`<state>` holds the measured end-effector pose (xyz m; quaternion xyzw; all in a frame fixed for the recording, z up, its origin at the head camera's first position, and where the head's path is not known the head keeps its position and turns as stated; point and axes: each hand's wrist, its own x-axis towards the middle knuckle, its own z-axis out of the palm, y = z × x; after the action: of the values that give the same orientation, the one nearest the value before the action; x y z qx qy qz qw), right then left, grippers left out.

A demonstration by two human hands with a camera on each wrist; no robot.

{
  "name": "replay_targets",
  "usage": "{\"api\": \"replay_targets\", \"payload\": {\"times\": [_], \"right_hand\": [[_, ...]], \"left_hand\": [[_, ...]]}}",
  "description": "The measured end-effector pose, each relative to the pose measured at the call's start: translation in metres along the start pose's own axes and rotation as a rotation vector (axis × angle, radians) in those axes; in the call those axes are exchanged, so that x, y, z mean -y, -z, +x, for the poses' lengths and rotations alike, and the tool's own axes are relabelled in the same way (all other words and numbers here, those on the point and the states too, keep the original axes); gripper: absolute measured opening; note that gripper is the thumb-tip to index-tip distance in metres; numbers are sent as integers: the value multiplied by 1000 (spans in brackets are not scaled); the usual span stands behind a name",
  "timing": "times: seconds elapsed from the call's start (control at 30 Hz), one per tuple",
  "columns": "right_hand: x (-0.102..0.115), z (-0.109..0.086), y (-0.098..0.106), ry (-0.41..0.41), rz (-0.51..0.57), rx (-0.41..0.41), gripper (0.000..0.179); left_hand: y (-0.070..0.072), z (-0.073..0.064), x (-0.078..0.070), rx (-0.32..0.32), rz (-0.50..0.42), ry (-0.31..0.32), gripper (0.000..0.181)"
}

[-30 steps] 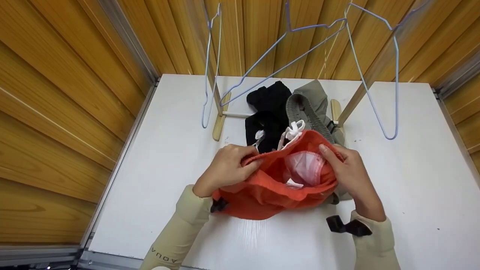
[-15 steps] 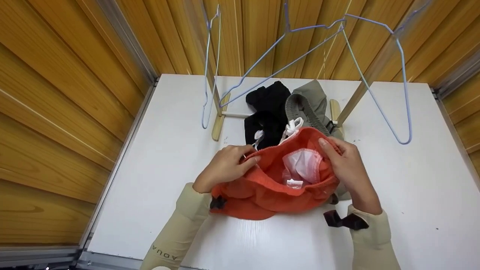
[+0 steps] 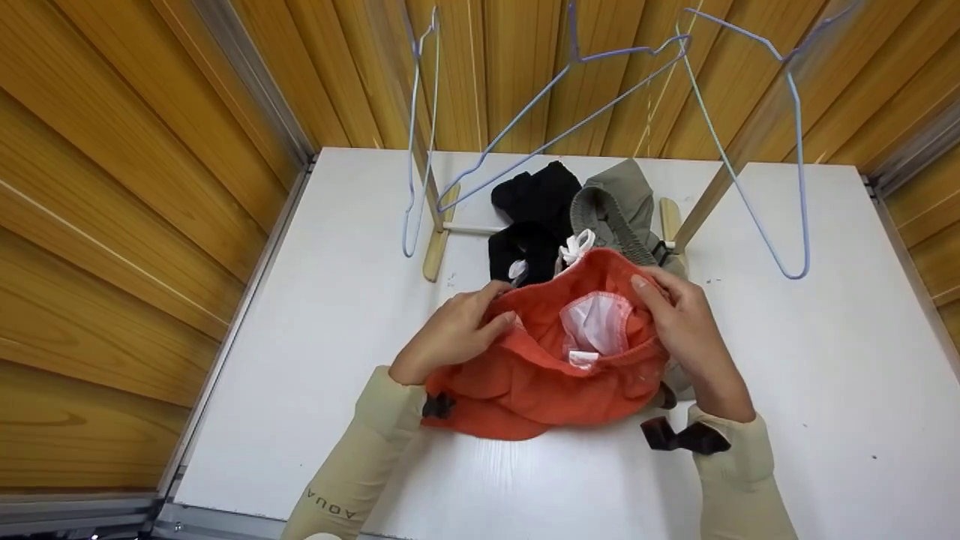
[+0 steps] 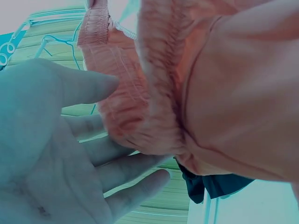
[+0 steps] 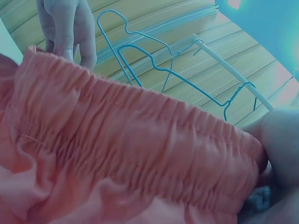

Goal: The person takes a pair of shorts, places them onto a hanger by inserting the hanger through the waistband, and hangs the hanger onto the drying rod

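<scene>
- Two changes to note since a second ago: orange garment (image 3: 555,397) drawn slightly closer to the rack (image 3: 709,202), and right hand (image 3: 694,337) shifted inward with it.
- Lying now on the person's side of the rack, with waistband (image 4: 159,70) gaping, white lining (image 3: 598,324) and white tag (image 3: 583,358) showing inside, and white drawstring (image 3: 577,246) on the edge towards the rack.
- Clamped with the right hand on the waistband, thumb inside, fingers outside.
- Held loosely, by the look of the left wrist view, in the left hand (image 3: 450,337): long fingers apart and nearly straight, band lying between them and the thumb; impossible to tell how firmly.
- Heaped around the rack's base: black garment (image 3: 536,195) and grey-green garment (image 3: 634,187), partly covered by the orange cloth.
- Swung a little on the rack's right side: blue hanger (image 3: 802,157).
- Probably a small adjustment only, with the waistband spread and the right side more secure.
</scene>
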<state>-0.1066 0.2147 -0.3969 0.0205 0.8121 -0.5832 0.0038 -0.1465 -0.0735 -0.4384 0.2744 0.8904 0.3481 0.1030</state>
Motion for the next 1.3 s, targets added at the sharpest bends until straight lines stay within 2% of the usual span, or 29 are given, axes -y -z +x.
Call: {"api": "replay_targets", "payload": {"times": [0.27,0.53,0.63,0.77,1.0,1.13,1.2,1.3], "right_hand": [[0,1,-2,13,-20,-12,36],[-1,2,-4,29,-51,-2,36],[-1,2,-4,45,-56,-16,34],[0,2,-5,69,-56,-33,32],[1,2,-5,59,-53,-26,32],[1,2,-5,53,-57,-28,32],[0,2,-5,51,-55,-29,32],[0,2,-4,44,-53,-27,33]], "left_hand": [[4,-3,-6,-1,-14,9,43],[13,-8,-16,-120,13,-5,40],[18,-10,-21,-211,8,-66,34],[28,-12,-28,-369,-9,-152,23],[59,-12,-31,-673,-61,-297,17],[71,-11,-26,-819,-92,-313,13],[75,-10,-22,-880,-75,-304,13],[81,-8,-16,-956,-14,-258,20]]}}
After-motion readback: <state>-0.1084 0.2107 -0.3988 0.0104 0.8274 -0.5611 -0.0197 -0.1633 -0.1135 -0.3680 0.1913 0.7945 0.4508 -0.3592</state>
